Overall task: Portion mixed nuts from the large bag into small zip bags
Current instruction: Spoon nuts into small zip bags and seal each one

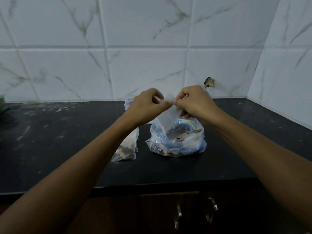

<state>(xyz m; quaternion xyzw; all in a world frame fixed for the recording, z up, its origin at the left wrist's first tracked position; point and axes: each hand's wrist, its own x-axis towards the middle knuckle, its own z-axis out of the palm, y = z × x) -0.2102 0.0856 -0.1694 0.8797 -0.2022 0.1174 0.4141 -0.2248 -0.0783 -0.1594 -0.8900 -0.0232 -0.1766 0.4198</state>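
A small clear zip bag (166, 118) hangs in the air above the large bag, looking empty. My left hand (148, 107) pinches its top edge from the left, and my right hand (194, 103) pinches the same edge from the right. Below them the large clear bag with blue print (175, 142) stands open on the black counter (67, 141); a metal spoon (189, 134) lies in its mouth and a few nuts show at its bottom. A small zip bag holding nuts (125, 150) lies to its left, partly under my left forearm.
Another clear bag (128, 103) sits behind my left hand, mostly hidden. Marble-look tiled walls close the back and right side. A green object (2, 105) is at the far left edge. Cabinet handles (179, 215) show below the counter's front edge.
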